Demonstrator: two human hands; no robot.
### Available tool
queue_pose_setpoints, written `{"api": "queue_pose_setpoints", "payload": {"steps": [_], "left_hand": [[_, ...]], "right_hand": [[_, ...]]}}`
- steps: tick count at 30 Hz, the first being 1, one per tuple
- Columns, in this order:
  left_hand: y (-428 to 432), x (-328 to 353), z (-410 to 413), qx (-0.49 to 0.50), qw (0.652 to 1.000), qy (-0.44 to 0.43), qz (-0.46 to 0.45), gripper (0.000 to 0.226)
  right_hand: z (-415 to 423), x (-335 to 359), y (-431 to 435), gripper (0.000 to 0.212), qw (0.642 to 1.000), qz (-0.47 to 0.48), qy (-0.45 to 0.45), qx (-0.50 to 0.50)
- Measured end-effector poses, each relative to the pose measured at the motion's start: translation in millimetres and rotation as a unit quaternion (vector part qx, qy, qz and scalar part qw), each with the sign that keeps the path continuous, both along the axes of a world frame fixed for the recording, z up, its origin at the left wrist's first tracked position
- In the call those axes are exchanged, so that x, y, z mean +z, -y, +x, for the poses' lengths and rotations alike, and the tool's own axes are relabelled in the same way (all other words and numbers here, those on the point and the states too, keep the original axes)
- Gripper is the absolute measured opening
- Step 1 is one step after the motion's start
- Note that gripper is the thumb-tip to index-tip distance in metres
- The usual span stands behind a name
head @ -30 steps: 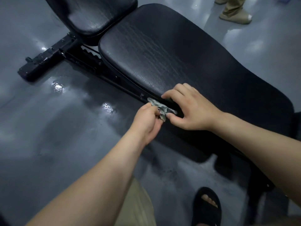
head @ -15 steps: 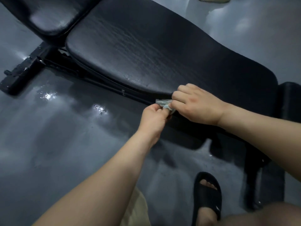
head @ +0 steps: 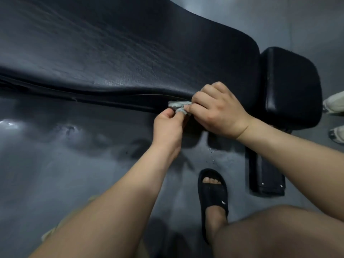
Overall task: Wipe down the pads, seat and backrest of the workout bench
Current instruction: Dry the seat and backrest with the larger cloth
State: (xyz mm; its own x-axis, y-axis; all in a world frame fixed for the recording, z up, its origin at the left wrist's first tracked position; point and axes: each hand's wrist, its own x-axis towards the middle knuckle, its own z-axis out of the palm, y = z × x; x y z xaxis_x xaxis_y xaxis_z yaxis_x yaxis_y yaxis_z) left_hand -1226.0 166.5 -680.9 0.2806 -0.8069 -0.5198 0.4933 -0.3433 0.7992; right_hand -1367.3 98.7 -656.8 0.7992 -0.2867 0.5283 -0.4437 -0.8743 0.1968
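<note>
Along near edge of backrest: left grip, right grip both pinch grey cloth; bare floor below.

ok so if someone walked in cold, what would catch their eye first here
First, the two hands meeting mid-frame: the left hand and right hand both pinch a small crumpled grey cloth at the near edge of the long black pad, which fills the upper left. A smaller black pad sits just past its right end. Below, a foot in a black slide sandal stands on the shiny grey floor.
</note>
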Motion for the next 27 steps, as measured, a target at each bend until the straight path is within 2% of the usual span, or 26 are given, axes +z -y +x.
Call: {"api": "queue_pose_setpoints", "payload": {"steps": [8,11,13,16,18,20,22,24,26,27], "left_hand": [[8.8,-7.5,-70.9,-0.114,0.992,-0.025,0.055,0.015],[10.7,-3.1,-104.9,-0.159,0.984,-0.051,0.068,0.016],[11.2,6.8,-121.9,-0.213,0.974,-0.056,0.05,0.017],[17.9,29.6,-143.5,-0.27,0.963,0.013,0.001,0.021],[28.5,39.5,-143.7,-0.301,0.944,0.132,-0.028,0.024],[40.1,45.3,-133.6,-0.351,0.884,0.301,-0.065,0.027],[50.5,53.8,-119.5,-0.41,0.797,0.433,-0.093,0.027],[60.3,63.1,-106.3,-0.452,0.717,0.519,-0.111,0.023],[69.3,74.6,-95.0,-0.473,0.665,0.564,-0.128,0.025],[74.5,77.0,-91.3,-0.474,0.645,0.583,-0.139,0.026]], "right_hand": [[-78.6,-11.5,-19.4,0.017,0.996,-0.007,-0.008,-0.093],[-113.6,-13.1,-27.1,0.021,0.99,0.009,-0.027,-0.141],[-132.1,-12.9,-28.8,0.023,0.981,0.046,-0.005,-0.189],[-156.4,-2.0,-28.2,0.015,0.947,0.134,0.092,-0.277],[-162.6,7.0,-26.9,0.012,0.928,0.19,0.128,-0.295],[-163.0,11.8,-23.2,0.017,0.915,0.24,0.157,-0.284],[-159.4,12.0,-20.0,0.024,0.898,0.297,0.179,-0.272],[-152.6,9.3,-18.7,0.038,0.878,0.365,0.173,-0.257],[-143.2,2.3,-18.6,0.045,0.869,0.392,0.17,-0.251],[-139.5,-1.6,-18.4,0.042,0.871,0.382,0.18,-0.252]]}}
